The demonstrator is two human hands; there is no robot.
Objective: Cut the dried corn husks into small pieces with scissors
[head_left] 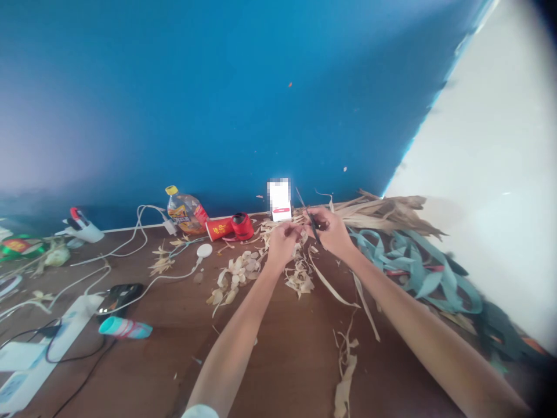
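My right hand (334, 231) is closed around what look like scissors (313, 225), with a thin grey blade pointing up and left and a dark lower part. Close beside it, my left hand (284, 241) is pinched shut; a small pale piece seems to be between the fingertips, too small to name. Pale dried husk scraps (299, 280) lie beneath both hands, and long husk strips (333, 284) trail toward me. To the left of my left hand is a heap of small cream petal-like pieces (238, 271). Just behind the hands stands a lit phone (279, 200).
Dried husks (387, 212) lie at the back right, beside tangled teal ribbon (426, 278). A bottle (185, 212), a red paper cup (219, 228) and a red tape roll (242, 226) are along the blue wall. Cables, a power strip (56, 348) and a turquoise roll (125, 328) occupy the left.
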